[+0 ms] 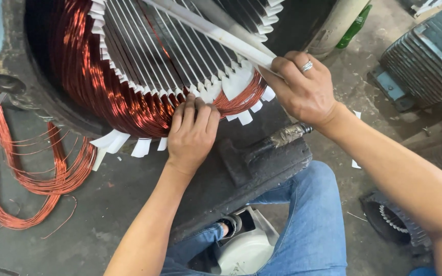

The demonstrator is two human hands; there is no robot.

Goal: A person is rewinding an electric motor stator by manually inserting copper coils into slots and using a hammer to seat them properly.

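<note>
Copper wire (98,87), bright red-orange, lies packed in a thick curved band around the lower edge of a big round motor core (180,46), which fills the top middle of the view and rests tilted against a dark, greasy block (262,163). White paper strips (141,147) stick out of the core's slots all along that edge, between the wire and the grey metal teeth. The left hand (193,133) sits at the bottom of the core, its fingers curled and pressed down onto the wire band just where the white strips end. The right hand (303,89), a ring on one finger, is closed around the end of a long white flat stick (216,31) that runs up and left across the core's slots; its tip meets the paper near the wire beside the left hand. The two hands are near each other but not touching. To the left, a loose hank of the same copper wire (21,174) lies on the dirty grey floor (103,204). A ribbed grey motor housing (425,56) stands at the upper right, well apart. Below the hands are the person's blue jeans (308,225) and a white stool (246,250).
</note>
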